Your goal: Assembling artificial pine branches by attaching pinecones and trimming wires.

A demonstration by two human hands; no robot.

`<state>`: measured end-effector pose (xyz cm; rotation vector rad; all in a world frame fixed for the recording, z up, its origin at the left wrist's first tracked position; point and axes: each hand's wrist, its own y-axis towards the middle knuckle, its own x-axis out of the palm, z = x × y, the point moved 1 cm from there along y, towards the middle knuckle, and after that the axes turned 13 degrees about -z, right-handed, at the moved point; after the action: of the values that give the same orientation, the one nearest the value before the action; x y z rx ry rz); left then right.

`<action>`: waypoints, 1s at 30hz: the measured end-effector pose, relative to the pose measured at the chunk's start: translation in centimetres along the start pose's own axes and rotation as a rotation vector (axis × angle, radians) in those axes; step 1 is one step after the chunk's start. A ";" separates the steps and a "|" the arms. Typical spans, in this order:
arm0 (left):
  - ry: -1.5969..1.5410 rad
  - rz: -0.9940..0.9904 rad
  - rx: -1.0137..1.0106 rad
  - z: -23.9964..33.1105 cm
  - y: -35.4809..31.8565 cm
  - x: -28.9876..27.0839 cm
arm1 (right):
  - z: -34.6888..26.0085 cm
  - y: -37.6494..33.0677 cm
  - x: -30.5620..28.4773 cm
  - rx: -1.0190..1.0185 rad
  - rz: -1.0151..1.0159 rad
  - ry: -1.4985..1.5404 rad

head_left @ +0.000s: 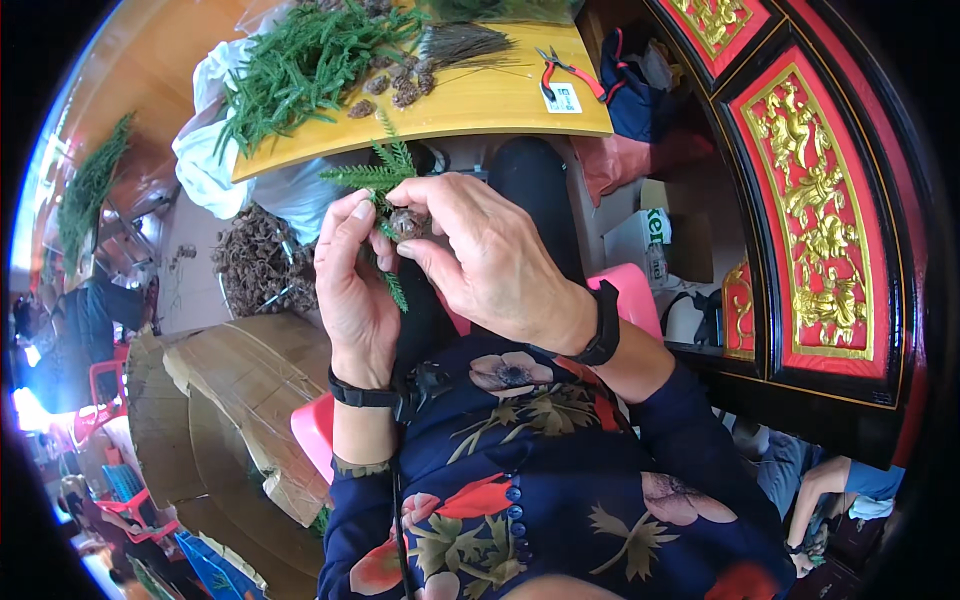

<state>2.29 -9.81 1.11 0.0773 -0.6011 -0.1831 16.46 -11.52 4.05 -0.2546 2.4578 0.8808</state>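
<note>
The left hand (352,290) is rising from the lower edge, its fingers closing round the stem of a green conifer sprig (378,178), with the thumb pressing against the stem's lower part. The right hand (478,258) is coming in from 4 o'clock and meeting the left just above the lap; its thumb and forefinger are pinching a small brown cone (407,224) against the sprig. Both hands are touching each other at the fingertips, and the cone is sitting between them, right at the sprig's stem. The sprig's feathery tip is pointing toward 12 o'clock, and a short green piece is hanging below the left thumb.

Each wrist is wearing a black band, and the sleeves are dark blue with a flower print.

Beyond the hands, at 12 o'clock, a yellow worktop (470,105) is carrying a heap of green sprigs (300,65) on its 10 o'clock side, a scatter of brown cones (395,85) near its middle, a bundle of thin dark wires (465,42) and red-handled pliers (570,68) toward 1 o'clock. At 9 o'clock of the hands, a basket of brown cones (255,262) is standing on the floor. At 3 o'clock, a red and gold carved panel (815,215) is filling the edge.
</note>
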 end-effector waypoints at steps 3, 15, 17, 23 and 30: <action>-0.198 -0.097 -0.089 0.1 0.0 0.0 | 0.2 -0.2 0.2 -0.027 0.010 -0.017; -0.369 -0.108 -0.143 -0.2 -0.3 0.3 | -0.1 0.1 -1.0 -0.131 0.057 -0.050; -0.383 -0.115 -0.137 -0.1 -0.3 0.3 | -0.1 0.2 -1.1 -0.189 0.044 -0.133; -0.308 -0.148 -0.070 -0.1 -0.4 -0.1 | -0.4 0.1 -1.2 -0.195 0.052 -0.214; 0.023 -0.152 0.102 0.4 -0.6 0.7 | -0.3 -0.2 -0.9 -0.051 0.048 0.015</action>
<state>2.51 -10.52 1.76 0.2236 -0.5817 -0.2987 17.19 -11.92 4.62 -0.2220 2.4670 0.9663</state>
